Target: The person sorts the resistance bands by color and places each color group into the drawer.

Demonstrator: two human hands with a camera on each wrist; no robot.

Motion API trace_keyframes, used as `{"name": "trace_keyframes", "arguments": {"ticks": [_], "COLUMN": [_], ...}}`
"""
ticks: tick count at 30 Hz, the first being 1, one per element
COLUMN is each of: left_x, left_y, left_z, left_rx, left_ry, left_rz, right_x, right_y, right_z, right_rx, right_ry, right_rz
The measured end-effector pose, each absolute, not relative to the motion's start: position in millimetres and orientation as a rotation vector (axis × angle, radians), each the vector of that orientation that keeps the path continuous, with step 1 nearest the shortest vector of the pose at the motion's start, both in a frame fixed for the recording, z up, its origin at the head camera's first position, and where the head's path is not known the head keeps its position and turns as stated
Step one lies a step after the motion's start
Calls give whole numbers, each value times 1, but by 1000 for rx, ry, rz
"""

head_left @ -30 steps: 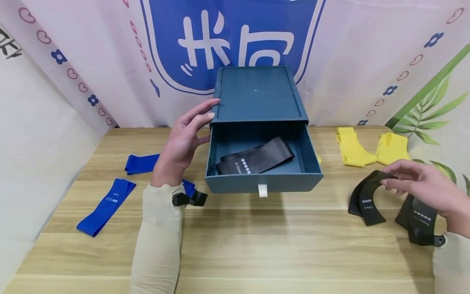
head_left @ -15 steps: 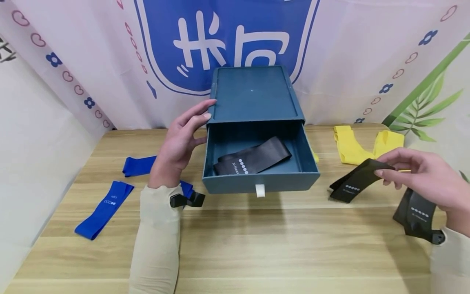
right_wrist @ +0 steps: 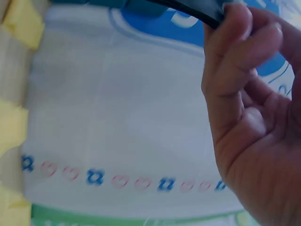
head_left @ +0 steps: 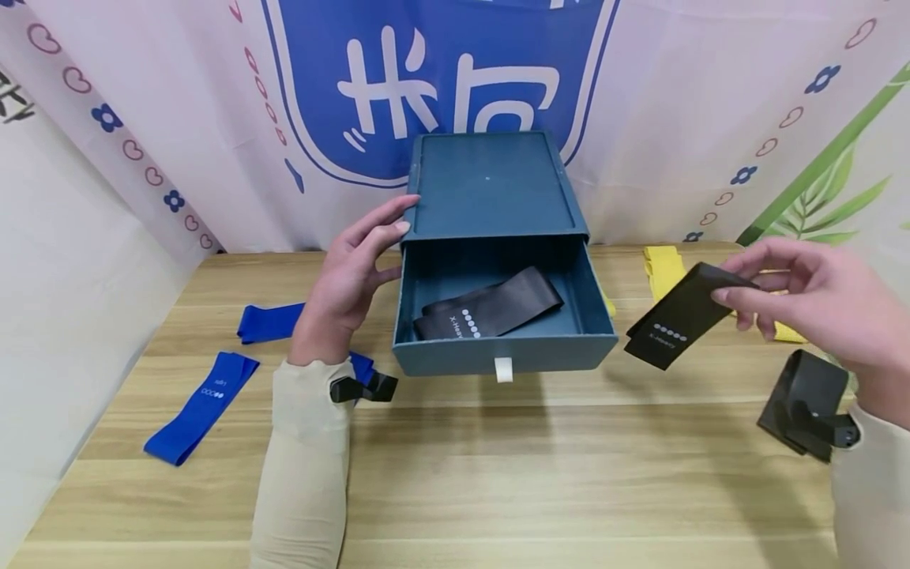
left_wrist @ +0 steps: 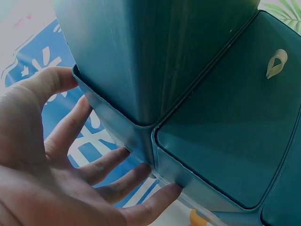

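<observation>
A teal drawer box (head_left: pixel 498 186) stands at the back of the table with its drawer (head_left: pixel 455 357) pulled out. Inside the drawer lies a folded black band (head_left: pixel 508 304). The left hand (head_left: pixel 348 276) rests against the box's left side; in the left wrist view that hand (left_wrist: pixel 89 160) has its fingers spread along the casing edge. Between thumb and fingers the right hand (head_left: pixel 817 304) pinches another black band (head_left: pixel 686 316), held in the air right of the drawer. In the right wrist view only an end of this band (right_wrist: pixel 202 8) shows above the right hand (right_wrist: pixel 254 108).
A further black band (head_left: pixel 799 399) lies below the right hand. Yellow bands (head_left: pixel 664 269) are at the back right, partly covered by the hand and held band. Blue bands (head_left: pixel 202 407) lie on the left, one partly behind the left wrist. A printed curtain (head_left: pixel 640 118) hangs behind.
The right hand has lifted its black band off the table and moved it up and left toward the drawer. The left hand stays at the box.
</observation>
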State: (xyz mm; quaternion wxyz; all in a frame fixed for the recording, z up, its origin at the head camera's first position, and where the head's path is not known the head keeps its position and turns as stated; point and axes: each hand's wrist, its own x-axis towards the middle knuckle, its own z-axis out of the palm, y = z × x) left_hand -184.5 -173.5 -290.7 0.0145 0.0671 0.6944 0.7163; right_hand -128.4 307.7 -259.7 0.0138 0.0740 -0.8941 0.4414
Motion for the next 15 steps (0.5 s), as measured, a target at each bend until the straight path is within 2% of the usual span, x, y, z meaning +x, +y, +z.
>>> {"name": "trace_keyframes", "arguments": {"ticks": [7, 15], "left_x": [-185, -185], "left_y": [-174, -172], "left_z": [-290, -289], "left_rx": [208, 199], "left_ry": [2166, 2162], "left_rz": [2227, 2229], "right_x": [-135, -142], "right_y": [277, 248], "right_z": [-224, -196], "right_rx": [224, 375], "right_ry": [-2660, -2422], "right_rz": [1438, 1630]}}
